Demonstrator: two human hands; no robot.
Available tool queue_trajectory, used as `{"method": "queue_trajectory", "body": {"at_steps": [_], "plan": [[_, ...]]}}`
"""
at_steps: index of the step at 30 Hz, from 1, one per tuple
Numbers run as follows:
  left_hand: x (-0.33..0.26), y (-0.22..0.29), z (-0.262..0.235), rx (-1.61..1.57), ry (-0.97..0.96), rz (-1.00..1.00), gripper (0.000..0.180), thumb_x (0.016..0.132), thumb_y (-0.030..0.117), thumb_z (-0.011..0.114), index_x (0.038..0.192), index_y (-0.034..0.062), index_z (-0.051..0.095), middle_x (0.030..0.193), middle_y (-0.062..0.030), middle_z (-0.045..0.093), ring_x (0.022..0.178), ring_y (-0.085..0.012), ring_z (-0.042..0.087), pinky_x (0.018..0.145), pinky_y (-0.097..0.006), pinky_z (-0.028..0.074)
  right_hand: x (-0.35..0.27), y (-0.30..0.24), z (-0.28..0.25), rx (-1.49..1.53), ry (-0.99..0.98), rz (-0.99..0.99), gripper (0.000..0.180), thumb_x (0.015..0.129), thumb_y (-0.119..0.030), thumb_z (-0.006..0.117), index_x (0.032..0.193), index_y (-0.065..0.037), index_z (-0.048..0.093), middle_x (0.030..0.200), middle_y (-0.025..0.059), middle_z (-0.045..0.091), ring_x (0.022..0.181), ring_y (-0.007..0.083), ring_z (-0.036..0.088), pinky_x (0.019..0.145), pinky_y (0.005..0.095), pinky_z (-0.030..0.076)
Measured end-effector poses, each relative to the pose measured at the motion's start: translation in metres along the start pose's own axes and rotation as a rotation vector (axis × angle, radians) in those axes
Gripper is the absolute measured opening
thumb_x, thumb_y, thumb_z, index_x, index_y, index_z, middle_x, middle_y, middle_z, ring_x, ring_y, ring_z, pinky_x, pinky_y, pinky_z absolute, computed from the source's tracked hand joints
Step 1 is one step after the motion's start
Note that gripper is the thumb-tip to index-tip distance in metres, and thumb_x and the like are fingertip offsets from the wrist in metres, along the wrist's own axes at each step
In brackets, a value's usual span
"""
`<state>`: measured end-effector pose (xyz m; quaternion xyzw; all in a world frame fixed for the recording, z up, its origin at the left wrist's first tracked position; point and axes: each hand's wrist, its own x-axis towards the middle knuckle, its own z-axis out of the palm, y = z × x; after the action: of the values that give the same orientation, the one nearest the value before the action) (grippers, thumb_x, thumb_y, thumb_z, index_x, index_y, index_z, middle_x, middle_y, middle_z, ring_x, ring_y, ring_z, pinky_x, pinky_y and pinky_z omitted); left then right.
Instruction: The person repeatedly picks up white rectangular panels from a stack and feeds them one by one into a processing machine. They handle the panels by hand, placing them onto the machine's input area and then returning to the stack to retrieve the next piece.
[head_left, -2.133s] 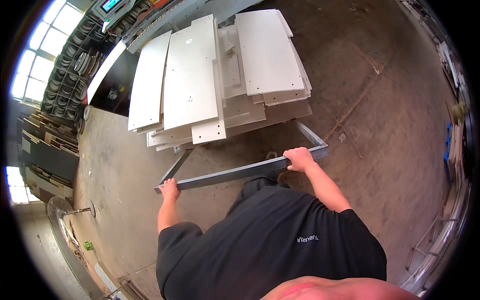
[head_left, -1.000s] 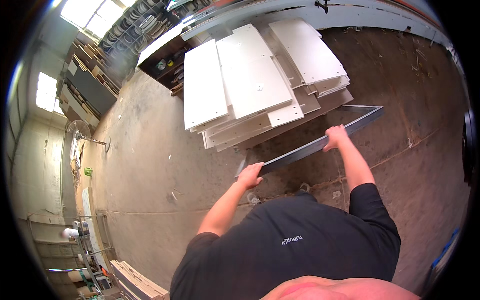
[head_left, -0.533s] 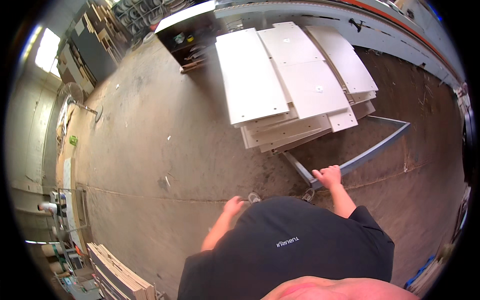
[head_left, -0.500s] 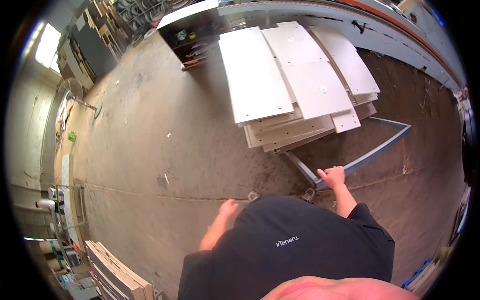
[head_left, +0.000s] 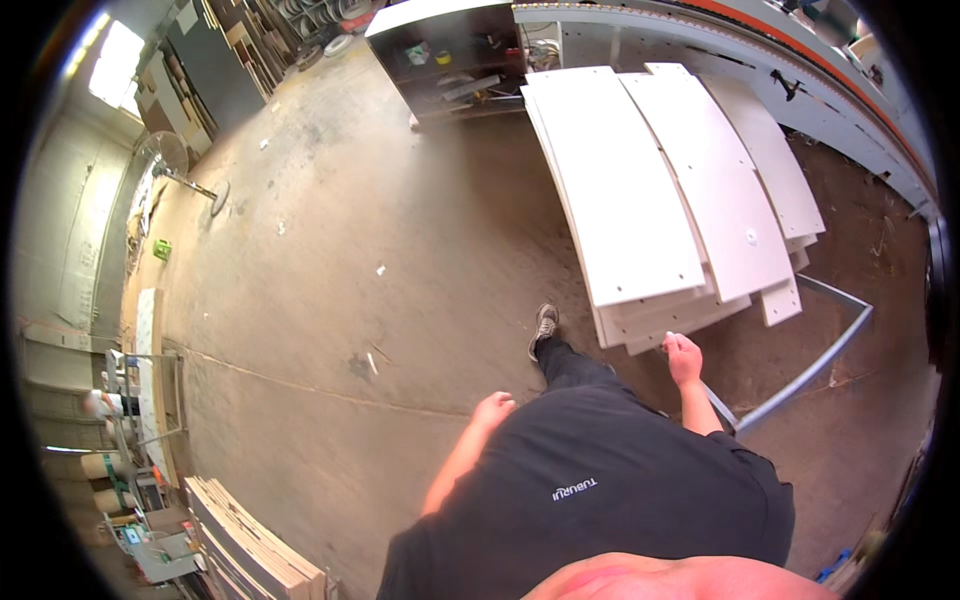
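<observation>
My right hand is loosely curled, with nothing seen in it, just off the near edge of a stack of white panels. These flat boards, drilled with small holes, lie in several overlapping layers. From under them a grey metal frame sticks out toward me, its corner to the right of my right forearm. My left hand hangs beside my body over bare floor, fingers curled in and holding nothing visible.
A dark open cabinet with tools inside stands beyond the panels. A long machine bed runs along the far right. A standing fan is at left. Stacked boards sit at lower left. Scraps lie on the floor.
My right hand has come off the metal frame's corner and now hangs near the panels. One shoe has stepped forward alongside the stack; stack and frame appear farther right in view.
</observation>
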<state>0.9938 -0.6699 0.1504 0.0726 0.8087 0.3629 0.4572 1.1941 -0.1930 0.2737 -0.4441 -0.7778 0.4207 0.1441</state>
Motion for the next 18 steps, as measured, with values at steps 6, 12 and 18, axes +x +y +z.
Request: {"method": "queue_trajectory", "body": {"at_steps": [6, 12, 18], "plan": [[0.065, 0.117, -0.112, -0.051, -0.026, 0.312, 0.047, 0.096, 0.037, 0.070, 0.128, 0.0028, 0.069, 0.119, -0.0166, 0.075, 0.111, -0.0255, 0.072, 0.098, -0.037, 0.056, 0.149, -0.101, 0.132, -0.120, -0.115, -0.204, 0.044, 0.103, -0.038, 0.057, 0.079, -0.006, 0.073, 0.076, 0.0128, 0.071, 0.072, 0.0289, 0.069, 0.070, 0.0400, 0.053], [0.117, 0.039, -0.276, 0.439, 0.234, 0.124, 0.040, 0.097, 0.032, 0.067, 0.123, 0.0016, 0.071, 0.108, -0.0150, 0.077, 0.101, -0.0213, 0.073, 0.091, -0.035, 0.057, 0.304, -0.253, 0.214, -0.141, -0.256, -0.397, 0.043, 0.102, -0.041, 0.057, 0.077, -0.009, 0.073, 0.079, 0.0126, 0.072, 0.079, 0.0353, 0.070, 0.071, 0.0440, 0.054], [0.173, 0.058, -0.372, -0.306, 0.392, -0.046, 0.029, 0.100, 0.026, 0.061, 0.107, 0.0016, 0.075, 0.098, -0.0131, 0.076, 0.084, -0.0217, 0.071, 0.077, -0.037, 0.057, 0.410, -0.315, 0.261, -0.236, -0.308, -0.342, 0.042, 0.101, -0.042, 0.058, 0.079, -0.010, 0.074, 0.080, 0.0120, 0.073, 0.079, 0.0340, 0.070, 0.072, 0.0435, 0.054]]}}
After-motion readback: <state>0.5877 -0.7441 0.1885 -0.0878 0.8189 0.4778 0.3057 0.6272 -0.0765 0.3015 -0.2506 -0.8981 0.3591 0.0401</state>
